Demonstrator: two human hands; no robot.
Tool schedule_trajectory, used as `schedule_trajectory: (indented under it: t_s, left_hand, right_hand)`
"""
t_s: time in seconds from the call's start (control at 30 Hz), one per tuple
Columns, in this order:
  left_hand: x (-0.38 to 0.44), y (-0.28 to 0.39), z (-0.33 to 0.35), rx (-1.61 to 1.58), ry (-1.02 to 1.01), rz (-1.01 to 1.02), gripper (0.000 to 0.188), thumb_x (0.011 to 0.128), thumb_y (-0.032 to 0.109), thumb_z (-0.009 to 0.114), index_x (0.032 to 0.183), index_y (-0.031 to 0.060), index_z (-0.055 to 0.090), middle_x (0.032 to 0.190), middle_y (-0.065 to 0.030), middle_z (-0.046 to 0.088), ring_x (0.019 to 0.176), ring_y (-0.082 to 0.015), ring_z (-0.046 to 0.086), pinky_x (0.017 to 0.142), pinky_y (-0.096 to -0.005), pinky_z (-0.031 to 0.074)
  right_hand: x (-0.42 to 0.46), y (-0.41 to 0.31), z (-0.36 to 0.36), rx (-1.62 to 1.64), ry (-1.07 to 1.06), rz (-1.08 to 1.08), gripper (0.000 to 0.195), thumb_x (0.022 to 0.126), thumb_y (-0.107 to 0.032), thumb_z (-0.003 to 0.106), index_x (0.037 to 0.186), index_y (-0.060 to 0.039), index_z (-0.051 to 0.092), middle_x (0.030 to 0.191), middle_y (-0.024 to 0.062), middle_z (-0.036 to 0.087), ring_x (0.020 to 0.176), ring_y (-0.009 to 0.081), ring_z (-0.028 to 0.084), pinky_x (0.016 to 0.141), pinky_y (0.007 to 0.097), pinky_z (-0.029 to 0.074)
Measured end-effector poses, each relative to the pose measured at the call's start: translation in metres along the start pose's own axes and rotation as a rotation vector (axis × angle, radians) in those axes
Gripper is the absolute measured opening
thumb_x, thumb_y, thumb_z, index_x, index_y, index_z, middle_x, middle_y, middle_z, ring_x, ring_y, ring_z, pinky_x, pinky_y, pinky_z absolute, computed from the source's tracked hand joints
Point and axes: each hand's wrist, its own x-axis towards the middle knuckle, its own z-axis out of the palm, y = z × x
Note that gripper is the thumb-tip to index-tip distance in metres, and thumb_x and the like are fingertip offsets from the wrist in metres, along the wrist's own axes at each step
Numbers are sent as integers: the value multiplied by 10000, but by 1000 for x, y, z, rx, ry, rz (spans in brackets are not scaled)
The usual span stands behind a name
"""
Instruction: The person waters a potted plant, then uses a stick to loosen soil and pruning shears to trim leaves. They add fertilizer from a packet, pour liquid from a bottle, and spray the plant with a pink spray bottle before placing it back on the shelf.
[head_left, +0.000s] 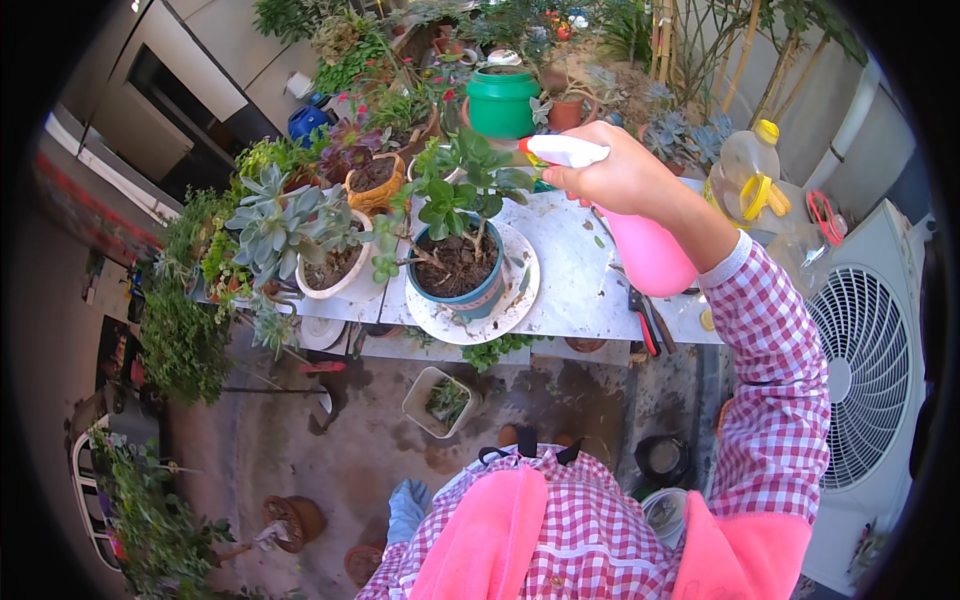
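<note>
My right hand (611, 169) grips a pink spray bottle (649, 251) by its white trigger head, the red nozzle turned left. The bottle is held above the table, to the right of a jade-like succulent (450, 199). That plant grows in a blue-green pot (480, 289) of dark soil. Under the pot lies a white plate (521, 300) strewn with soil bits. My left hand (409, 510), in a light blue glove, hangs low by my side, partly covered by the checked sleeve; its fingers are not clear.
Red-handled pruning shears (643, 322) lie at the table's (566, 315) front edge. Pale succulents in a white pot (337, 274) stand left, a green pot (502, 105) behind. Clear plastic bottles (750, 169) and an air-conditioner unit (862, 390) are right. A square bin (421, 409) stands on the floor.
</note>
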Motion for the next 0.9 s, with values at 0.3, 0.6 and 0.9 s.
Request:
schedule_trajectory:
  t_s: [0.3, 0.6, 0.9]
  left_hand:
    - [-1, 3, 5, 28, -59, 35, 361, 1028, 269, 523, 1312, 51, 477, 1276, -166, 582, 1178, -336, 593, 998, -510, 518]
    - [5, 1, 6, 5, -100, 60, 382, 1013, 264, 554, 1319, 51, 469, 1272, -160, 585, 1185, -346, 596, 996, -529, 515]
    - [12, -14, -2, -88, -57, 28, 303, 1005, 241, 574, 1227, 45, 512, 1171, -156, 617, 1084, -324, 635, 935, -494, 564]
  right_hand:
    - [12, -15, 10, -209, -79, -95, 265, 886, -161, 683, 1104, -11, 679, 704, 54, 634, 595, 119, 583, 542, 302, 465]
    - [2, -25, 59, -160, -142, -179, 171, 867, -168, 703, 933, -14, 670, 731, 95, 643, 661, 188, 604, 606, 351, 454]
    - [4, -47, 88, -212, -152, -137, 222, 833, -187, 696, 874, 29, 667, 799, 228, 681, 792, 399, 679, 702, 455, 511]
